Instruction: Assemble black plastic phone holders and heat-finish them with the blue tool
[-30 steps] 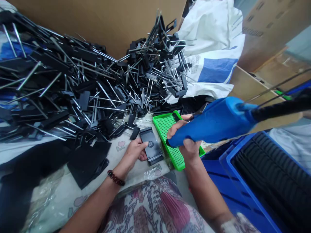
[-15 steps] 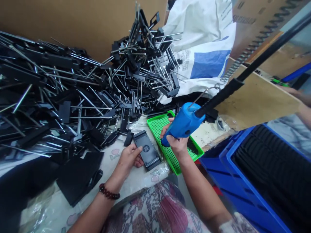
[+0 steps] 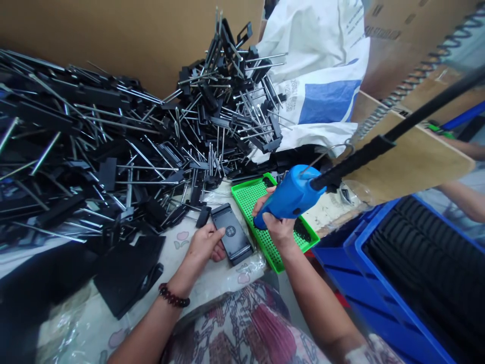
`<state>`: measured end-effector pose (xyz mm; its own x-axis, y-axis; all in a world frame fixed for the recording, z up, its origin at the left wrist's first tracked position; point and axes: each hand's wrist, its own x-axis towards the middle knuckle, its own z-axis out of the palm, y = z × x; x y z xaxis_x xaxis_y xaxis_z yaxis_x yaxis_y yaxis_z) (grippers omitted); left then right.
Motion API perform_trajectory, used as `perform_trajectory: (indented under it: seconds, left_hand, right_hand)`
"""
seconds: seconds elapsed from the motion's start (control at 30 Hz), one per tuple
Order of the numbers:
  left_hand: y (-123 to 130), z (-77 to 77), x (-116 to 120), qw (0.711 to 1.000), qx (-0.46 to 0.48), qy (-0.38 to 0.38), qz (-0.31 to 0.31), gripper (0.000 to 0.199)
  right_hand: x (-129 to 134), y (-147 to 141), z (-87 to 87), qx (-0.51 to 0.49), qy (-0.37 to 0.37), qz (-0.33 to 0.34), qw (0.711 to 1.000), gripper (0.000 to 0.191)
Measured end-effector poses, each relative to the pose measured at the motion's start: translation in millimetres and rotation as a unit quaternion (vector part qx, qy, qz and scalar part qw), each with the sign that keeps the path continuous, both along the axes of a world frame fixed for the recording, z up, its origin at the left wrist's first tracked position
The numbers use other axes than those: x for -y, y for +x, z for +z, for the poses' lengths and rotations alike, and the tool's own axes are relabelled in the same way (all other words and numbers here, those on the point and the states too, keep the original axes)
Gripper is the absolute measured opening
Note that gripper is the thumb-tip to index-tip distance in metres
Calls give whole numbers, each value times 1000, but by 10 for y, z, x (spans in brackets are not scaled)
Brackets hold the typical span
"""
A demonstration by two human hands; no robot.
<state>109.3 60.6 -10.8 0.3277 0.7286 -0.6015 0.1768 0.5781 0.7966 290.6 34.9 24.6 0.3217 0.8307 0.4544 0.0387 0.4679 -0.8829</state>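
My left hand (image 3: 206, 244) grips the left edge of a flat black rectangular part (image 3: 233, 233) with a round mark on it, lying on the patterned table cover. A blue electric screwdriver (image 3: 293, 194) is held tilted in my right hand (image 3: 276, 222), its fingers wrapped round the lower body. Its lower end is over a green perforated tray (image 3: 277, 260) that holds small dark pieces, and its tip is hidden. A black cable and a coiled spring run from the tool to the upper right.
A tall heap of black parts with metal rods (image 3: 151, 136) fills the left and back. Behind stands a white sack (image 3: 314, 55). Blue crates (image 3: 358, 242) with stacked black parts are at the right. Another person's arm (image 3: 464, 199) shows at the right edge.
The view has shifted slightly. Both hands keep their holds; the black part and the screwdriver stay nearly where they were, while the cable hangs a little lower.
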Motion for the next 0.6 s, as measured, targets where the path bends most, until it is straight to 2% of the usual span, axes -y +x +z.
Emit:
perform_trajectory:
  seconds: [0.13, 0.27, 0.37, 0.47, 0.6]
  left_hand:
    - [-8, -12, 8, 1000, 10, 15, -8, 40]
    - [-5, -31, 14, 999, 10, 33, -12, 39]
    - [-1, -63, 16, 999, 13, 30, -9, 37]
    - [-3, -98, 18, 999, 23, 32, -7, 35]
    - [-13, -116, 20, 999, 34, 40, -12, 34]
  right_hand:
    - [23, -24, 107, -44, 16, -22, 999, 48]
    - [71, -81, 326, -42, 39, -25, 998, 43]
    - [114, -160, 450, -58, 51, -2, 997, 43]
    - [157, -271, 467, -78, 41, 62, 994, 45]
    - [219, -418, 354, -77, -3, 123, 989, 51]
